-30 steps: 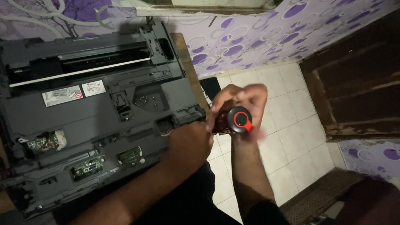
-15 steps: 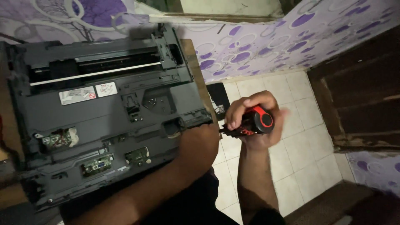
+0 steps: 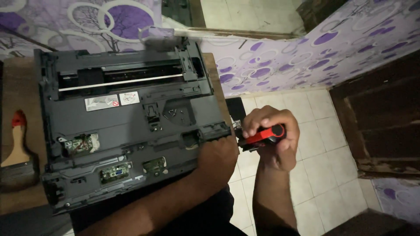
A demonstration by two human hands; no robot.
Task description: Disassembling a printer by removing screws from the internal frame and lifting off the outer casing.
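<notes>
In the head view, the right hand (image 3: 273,140) has its fingers clamped around a red-and-black plastic screwdriver handle (image 3: 262,135), held out past the right edge of the wooden surface (image 3: 19,87), over the pale tiled floor (image 3: 315,144). The left hand (image 3: 217,155) rests on the front right corner of the opened dark grey plastic printer chassis (image 3: 127,131); whether its fingers grip cannot be told. A wooden-handled paintbrush with a red tip (image 3: 17,153) lies left of the chassis.
</notes>
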